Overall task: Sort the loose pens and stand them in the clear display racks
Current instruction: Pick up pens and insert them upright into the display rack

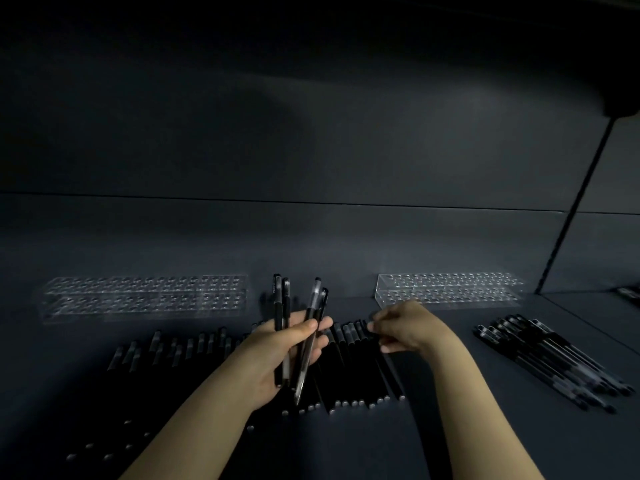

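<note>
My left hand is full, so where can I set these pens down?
Bare table lies between the left rack and the right rack, and between the middle pen row and the right pile. The near left is crowded with loose pens.

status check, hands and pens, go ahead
Left hand gripping four pens. Right hand at the pen row, grip unclear. Left rack and right rack empty, nothing blocking.

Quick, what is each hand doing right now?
Left hand: holds four pens.
Right hand: fingers curled over the loose pens; cannot tell if it grips one.
</note>
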The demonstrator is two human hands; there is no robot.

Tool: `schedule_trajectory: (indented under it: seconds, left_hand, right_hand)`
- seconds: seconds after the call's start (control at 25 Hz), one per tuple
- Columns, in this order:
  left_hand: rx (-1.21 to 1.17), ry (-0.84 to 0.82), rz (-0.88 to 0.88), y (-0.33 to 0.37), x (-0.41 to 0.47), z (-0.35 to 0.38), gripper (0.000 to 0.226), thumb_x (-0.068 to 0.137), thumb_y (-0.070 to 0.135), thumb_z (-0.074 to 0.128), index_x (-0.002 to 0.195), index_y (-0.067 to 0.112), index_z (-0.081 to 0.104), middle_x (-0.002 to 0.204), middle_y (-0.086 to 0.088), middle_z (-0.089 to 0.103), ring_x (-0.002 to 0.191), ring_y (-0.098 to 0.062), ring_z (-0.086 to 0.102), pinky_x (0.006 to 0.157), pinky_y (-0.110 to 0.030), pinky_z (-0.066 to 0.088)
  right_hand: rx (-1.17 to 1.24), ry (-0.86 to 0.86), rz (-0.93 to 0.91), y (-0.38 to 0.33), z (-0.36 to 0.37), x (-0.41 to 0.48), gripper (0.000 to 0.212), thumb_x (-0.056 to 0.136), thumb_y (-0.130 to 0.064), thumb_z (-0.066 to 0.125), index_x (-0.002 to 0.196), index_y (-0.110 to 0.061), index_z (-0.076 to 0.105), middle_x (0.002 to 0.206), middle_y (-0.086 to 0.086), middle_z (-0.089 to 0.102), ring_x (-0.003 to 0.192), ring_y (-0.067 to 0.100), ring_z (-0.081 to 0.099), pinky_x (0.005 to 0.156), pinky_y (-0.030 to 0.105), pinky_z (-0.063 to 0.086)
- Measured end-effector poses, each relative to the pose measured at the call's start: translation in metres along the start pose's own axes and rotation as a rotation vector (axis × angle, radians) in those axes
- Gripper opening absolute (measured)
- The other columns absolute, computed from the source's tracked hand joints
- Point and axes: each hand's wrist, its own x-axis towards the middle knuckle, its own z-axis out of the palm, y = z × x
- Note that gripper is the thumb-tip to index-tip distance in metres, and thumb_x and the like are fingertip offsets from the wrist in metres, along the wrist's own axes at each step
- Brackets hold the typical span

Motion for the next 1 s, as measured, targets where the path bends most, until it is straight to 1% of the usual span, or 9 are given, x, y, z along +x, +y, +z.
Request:
schedule_trajectory:
  seconds: [0.12,0.16,0.24,0.36,0.44,0.56,0.72,0.88,1.0]
  left_hand:
    - [-0.043,0.016,0.027,-0.001,0.002,0.0,0.024,0.094,0.004,0.058,0.116,-0.003,0.063,0.1,-0.009,0.076,0.082,-0.014,0.074,0.066,-0.021,0.058]
    - [-0.06,0.024,0.04,-0.002,0.003,0.001,0.024,0.094,0.002,0.058,0.117,-0.005,0.062,0.098,-0.013,0.076,0.078,-0.014,0.074,0.064,-0.02,0.058]
    - [-0.084,0.04,0.066,-0.002,0.002,0.004,0.023,0.092,0.0,0.059,0.114,-0.008,0.062,0.09,-0.016,0.075,0.07,-0.015,0.073,0.06,-0.02,0.058]
    - [-0.101,0.009,0.086,-0.001,-0.005,0.015,0.017,0.092,-0.001,0.059,0.108,-0.006,0.064,0.082,-0.016,0.074,0.068,-0.017,0.073,0.06,-0.021,0.058]
    - [-0.086,-0.013,0.099,-0.002,-0.01,0.024,0.015,0.092,0.002,0.06,0.104,-0.004,0.067,0.086,-0.015,0.075,0.072,-0.018,0.074,0.062,-0.023,0.059]
    - [-0.037,-0.039,0.121,-0.005,-0.014,0.043,0.018,0.093,0.006,0.06,0.105,-0.004,0.068,0.096,-0.017,0.075,0.08,-0.023,0.074,0.067,-0.027,0.06]
    - [-0.025,-0.029,0.099,-0.014,-0.004,0.079,0.017,0.097,0.01,0.056,0.106,0.0,0.065,0.099,-0.016,0.075,0.086,-0.026,0.073,0.07,-0.032,0.061]
    - [-0.08,-0.003,0.033,-0.036,0.018,0.144,0.014,0.096,0.011,0.058,0.104,0.0,0.064,0.09,-0.014,0.074,0.076,-0.024,0.073,0.057,-0.032,0.06]
    - [-0.081,-0.003,-0.019,-0.056,0.036,0.199,0.01,0.095,0.009,0.06,0.098,0.001,0.064,0.073,-0.01,0.066,0.064,-0.02,0.069,0.051,-0.031,0.058]
  right_hand:
    - [-0.017,0.075,-0.171,-0.006,0.005,-0.007,0.013,0.089,-0.02,0.066,0.091,-0.008,0.07,0.069,0.002,0.058,0.059,0.013,0.052,0.053,0.024,0.047]
    - [0.029,0.083,-0.232,-0.01,0.008,-0.01,0.013,0.089,-0.023,0.066,0.09,-0.012,0.072,0.068,0.0,0.059,0.061,0.012,0.051,0.056,0.024,0.043]
    - [0.191,0.009,-0.288,-0.019,0.015,-0.019,0.017,0.089,-0.028,0.065,0.096,-0.014,0.073,0.075,-0.003,0.067,0.064,0.009,0.054,0.058,0.022,0.043]
    - [0.327,-0.173,-0.309,-0.031,0.025,-0.033,0.017,0.088,-0.024,0.066,0.096,-0.011,0.072,0.083,0.001,0.069,0.066,0.009,0.056,0.059,0.02,0.044]
    - [0.395,-0.228,-0.319,-0.033,0.026,-0.037,0.009,0.088,-0.02,0.066,0.091,-0.012,0.07,0.08,0.002,0.067,0.065,0.01,0.055,0.058,0.019,0.044]
    - [0.574,-0.249,-0.284,-0.029,0.008,-0.038,0.006,0.088,-0.012,0.064,0.092,-0.009,0.068,0.074,0.002,0.067,0.064,0.01,0.058,0.058,0.018,0.049]
    - [0.714,-0.156,-0.236,-0.014,-0.043,-0.031,0.012,0.091,-0.01,0.06,0.098,-0.005,0.069,0.078,0.004,0.069,0.065,0.012,0.062,0.061,0.019,0.054]
    - [0.569,-0.02,-0.218,0.015,-0.122,-0.026,0.022,0.087,-0.014,0.067,0.106,-0.002,0.069,0.086,0.007,0.064,0.07,0.012,0.055,0.062,0.019,0.05]
    - [0.365,0.087,-0.181,0.045,-0.183,-0.024,0.025,0.084,-0.012,0.071,0.107,-0.004,0.066,0.076,0.002,0.06,0.06,0.008,0.05,0.054,0.016,0.047]
